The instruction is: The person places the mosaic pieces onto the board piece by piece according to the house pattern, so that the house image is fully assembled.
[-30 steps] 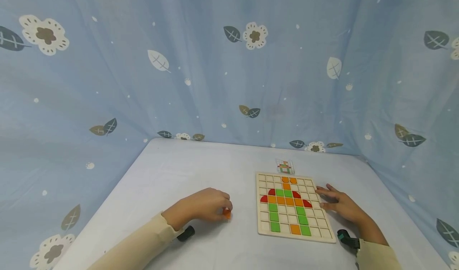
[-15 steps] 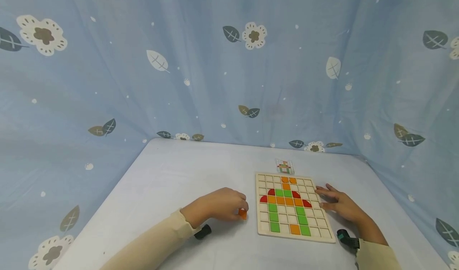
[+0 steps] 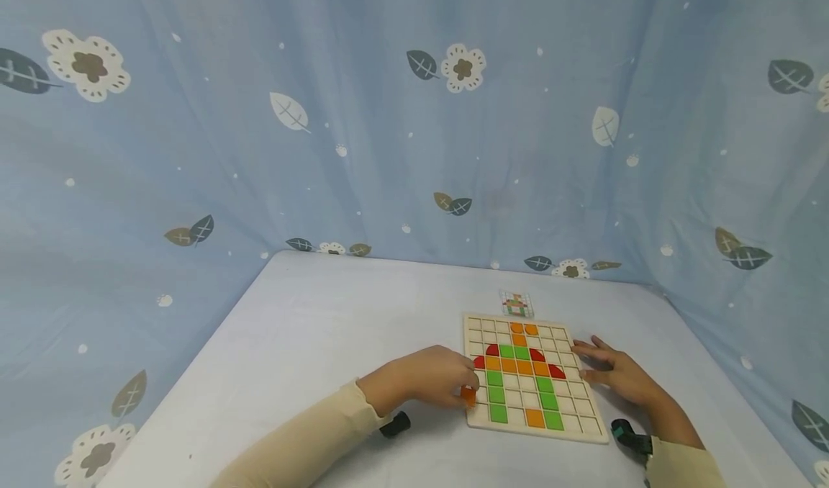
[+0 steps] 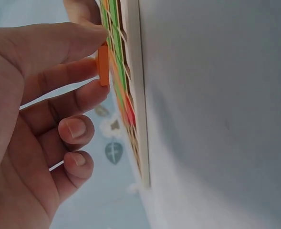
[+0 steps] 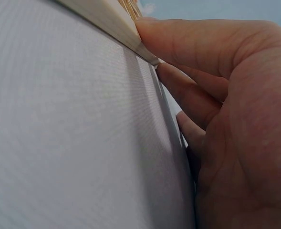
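An orange tile point(image 3: 468, 396) is pinched between the thumb and fingers of my left hand point(image 3: 437, 377), over the left edge of a wooden grid board point(image 3: 583, 425). The left wrist view shows the orange tile point(image 4: 103, 66) edge-on, close to the board's face. Green, orange and red pieces fill part of the grid, with two round orange ones in the top row. My right hand point(image 3: 618, 378) rests at the board's right side, its thumb and fingertips touching the edge, as the right wrist view shows at the board's rim point(image 5: 116, 24).
Behind the board lies a small pattern card point(image 3: 516, 304) with a similar coloured figure. A white cloth covers the table point(image 3: 350, 294). Blue patterned curtain point(image 3: 363, 114) encloses the back and sides. Black wrist devices point(image 3: 396, 425) sit at both wrists.
My left hand has moved right with the orange tile, from bare table to the board's left edge. The right hand stays at the board's right side.
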Available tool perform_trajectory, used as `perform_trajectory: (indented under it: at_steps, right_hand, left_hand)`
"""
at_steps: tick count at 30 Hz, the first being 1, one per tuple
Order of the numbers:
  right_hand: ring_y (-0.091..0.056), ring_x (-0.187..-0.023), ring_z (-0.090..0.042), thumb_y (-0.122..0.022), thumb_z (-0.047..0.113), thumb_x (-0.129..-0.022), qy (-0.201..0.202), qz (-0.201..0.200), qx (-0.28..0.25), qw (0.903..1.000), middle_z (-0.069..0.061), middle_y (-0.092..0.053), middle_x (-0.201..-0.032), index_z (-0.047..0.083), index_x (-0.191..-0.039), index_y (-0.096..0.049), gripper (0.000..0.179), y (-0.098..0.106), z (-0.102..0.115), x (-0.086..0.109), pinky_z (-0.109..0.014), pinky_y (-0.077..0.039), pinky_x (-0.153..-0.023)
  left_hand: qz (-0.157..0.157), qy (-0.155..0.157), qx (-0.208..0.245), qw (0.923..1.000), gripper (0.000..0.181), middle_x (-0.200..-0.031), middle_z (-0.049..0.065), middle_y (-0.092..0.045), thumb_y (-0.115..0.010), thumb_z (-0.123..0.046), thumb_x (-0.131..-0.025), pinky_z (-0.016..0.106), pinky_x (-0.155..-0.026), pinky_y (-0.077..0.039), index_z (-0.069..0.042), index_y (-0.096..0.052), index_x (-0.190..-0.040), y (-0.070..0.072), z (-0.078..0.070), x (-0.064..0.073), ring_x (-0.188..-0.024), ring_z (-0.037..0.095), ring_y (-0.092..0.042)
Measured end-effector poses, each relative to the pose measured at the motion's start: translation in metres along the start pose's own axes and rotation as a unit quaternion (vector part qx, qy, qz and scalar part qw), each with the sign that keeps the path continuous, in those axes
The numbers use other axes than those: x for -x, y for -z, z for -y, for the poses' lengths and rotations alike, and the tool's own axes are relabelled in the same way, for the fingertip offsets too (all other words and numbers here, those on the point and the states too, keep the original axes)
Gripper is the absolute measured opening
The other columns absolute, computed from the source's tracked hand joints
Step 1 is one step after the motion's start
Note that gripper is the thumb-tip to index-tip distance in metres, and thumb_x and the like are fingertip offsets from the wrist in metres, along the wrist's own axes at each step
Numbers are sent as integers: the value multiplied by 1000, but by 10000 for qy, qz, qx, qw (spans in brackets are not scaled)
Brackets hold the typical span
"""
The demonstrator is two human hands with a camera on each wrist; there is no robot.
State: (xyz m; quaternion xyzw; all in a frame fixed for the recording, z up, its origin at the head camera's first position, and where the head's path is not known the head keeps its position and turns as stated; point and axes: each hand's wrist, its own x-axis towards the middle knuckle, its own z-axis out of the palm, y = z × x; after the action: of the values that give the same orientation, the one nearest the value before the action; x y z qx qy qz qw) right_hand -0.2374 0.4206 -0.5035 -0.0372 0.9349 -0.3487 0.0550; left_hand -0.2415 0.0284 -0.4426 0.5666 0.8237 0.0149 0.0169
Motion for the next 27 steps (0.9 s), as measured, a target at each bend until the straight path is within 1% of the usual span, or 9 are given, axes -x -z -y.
perform_trajectory:
  at_steps: [2,4,9,14,16,19,22,27]
  right_hand:
    - [-12,-136,-58,-77,38,-79,22,-6,4,10000,-31,-18,-153,5,-135,-57,68,0,-1,1,-76,-12,-97]
    - [-12,-136,-58,-77,38,-78,26,-16,-1,10000,-31,-18,-153,6,-135,-58,69,-1,-1,1,-76,-12,-97]
    - [-11,-137,-57,-77,39,-77,11,-39,-54,10000,-31,-18,-153,6,-135,-58,70,-1,-1,2,-77,-11,-97]
    - [-10,-137,-56,-77,39,-78,-18,-39,-24,10000,-30,-18,-154,5,-135,-57,70,-1,-1,1,-76,-11,-98]
    - [-10,-138,-56,-77,39,-78,-40,-27,-23,10000,-30,-17,-154,5,-136,-57,70,-1,-1,1,-76,-11,-98]
    - [-10,-138,-55,-76,39,-79,-29,-23,-26,10000,-29,-18,-154,6,-136,-57,69,-1,0,0,-76,-11,-98]
    - [-10,-139,-54,-75,37,-80,40,-41,-13,10000,-28,-21,-154,5,-135,-58,66,0,0,0,-76,-11,-98]
    - [-12,-139,-53,-75,34,-81,100,-81,67,9999,-28,-25,-152,4,-134,-58,64,-1,0,1,-75,-13,-98]
  left_hand:
    - [34,-24,-7,10000,14,-80,-18,-53,-74,-36,-86,14,-64,-39,-26,-72,-96,-1,-4,-6,-70,-2,-45]
    - [96,18,28,9999,14,-80,-18,-53,-75,-35,-86,14,-64,-39,-27,-72,-96,-1,-7,-11,-71,-2,-45]
    - [183,84,78,9998,13,-81,-19,-52,-74,-33,-87,13,-65,-39,-28,-72,-98,2,-15,-25,-72,-1,-46]
    - [170,-37,-71,9998,14,-81,-19,-51,-72,-35,-88,13,-64,-39,-29,-71,-101,6,-22,-38,-72,-1,-45]
    - [180,-77,-125,9997,14,-81,-18,-50,-71,-36,-88,14,-62,-38,-29,-71,-101,4,-25,-43,-72,-1,-44]
    - [232,-38,-151,9996,15,-81,-18,-49,-71,-37,-88,14,-62,-38,-30,-71,-101,1,-29,-48,-72,-1,-44]
    - [297,8,-202,9994,14,-80,-18,-49,-71,-37,-88,15,-61,-38,-31,-71,-101,-3,-31,-52,-72,0,-44]
    - [317,-49,-251,9992,11,-78,-18,-49,-71,-38,-88,15,-60,-37,-31,-69,-97,-9,-35,-57,-70,1,-44]
